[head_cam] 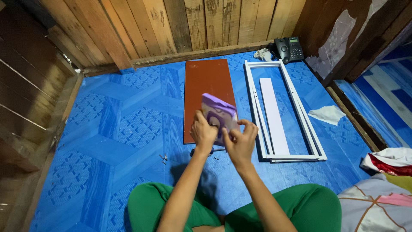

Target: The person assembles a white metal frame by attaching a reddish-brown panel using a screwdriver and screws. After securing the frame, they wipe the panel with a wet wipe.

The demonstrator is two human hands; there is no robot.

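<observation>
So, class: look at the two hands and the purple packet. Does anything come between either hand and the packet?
Nothing visible does. The left hand and the right hand both already grip the purple packet, held up above the brown board on the blue floor. The small screws lie apart, to the left.

Rough vertical wooden plank wall (171, 25) across the top of the frame, with darker timber walls at left and upper right. Blue patterned vinyl floor covering (111, 124) fills the centre. Black desk telephone (289, 49) in the upper right corner; patchwork bedding (377, 202) at lower right. Even, soft light.
</observation>
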